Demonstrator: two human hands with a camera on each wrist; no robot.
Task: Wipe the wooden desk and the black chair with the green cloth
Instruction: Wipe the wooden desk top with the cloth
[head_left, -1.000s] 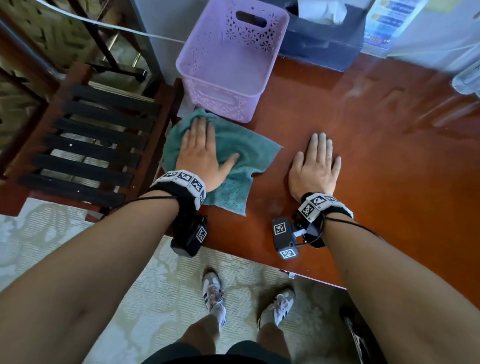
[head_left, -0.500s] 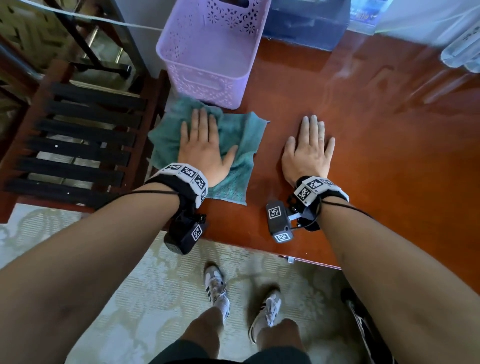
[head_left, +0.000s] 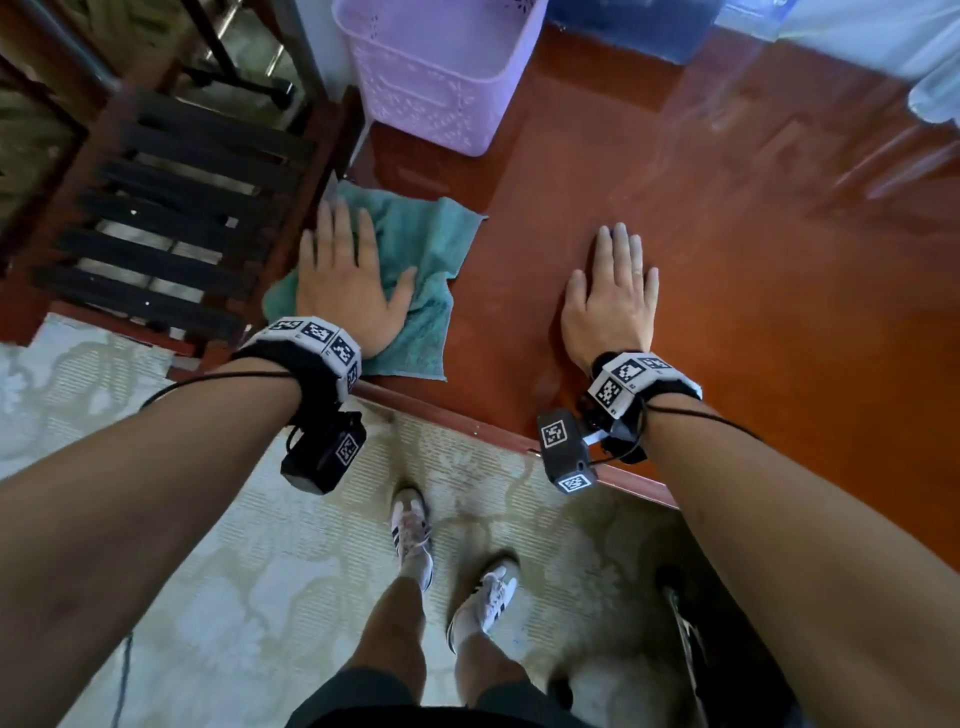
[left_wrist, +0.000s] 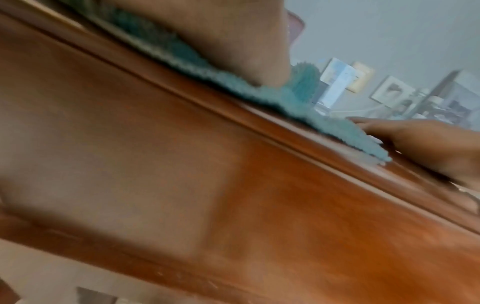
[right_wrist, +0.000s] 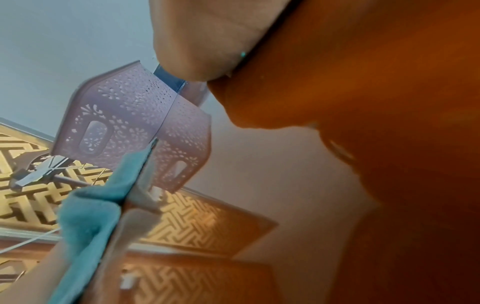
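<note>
The green cloth (head_left: 426, 260) lies spread on the reddish wooden desk (head_left: 727, 260) at its front left corner. My left hand (head_left: 343, 270) presses flat on the cloth with straight fingers, fingertips near the desk's left edge. My right hand (head_left: 613, 291) rests flat and open on bare desk to the right of the cloth. The black slatted chair (head_left: 171, 208) stands left of the desk, below its level. In the left wrist view the cloth (left_wrist: 298, 102) sits along the desk's front edge under my palm. The right wrist view shows the cloth (right_wrist: 91, 216) edge-on.
A lilac plastic basket (head_left: 436, 67) stands on the desk just behind the cloth; it shows as the basket (right_wrist: 130, 123) in the right wrist view. A dark blue box (head_left: 634, 26) sits at the back. A patterned rug (head_left: 260, 597) and my feet are below the desk's front edge.
My left hand has dragged the cloth toward the desk's front left corner, away from the basket. The right hand has stayed flat on the desk.
</note>
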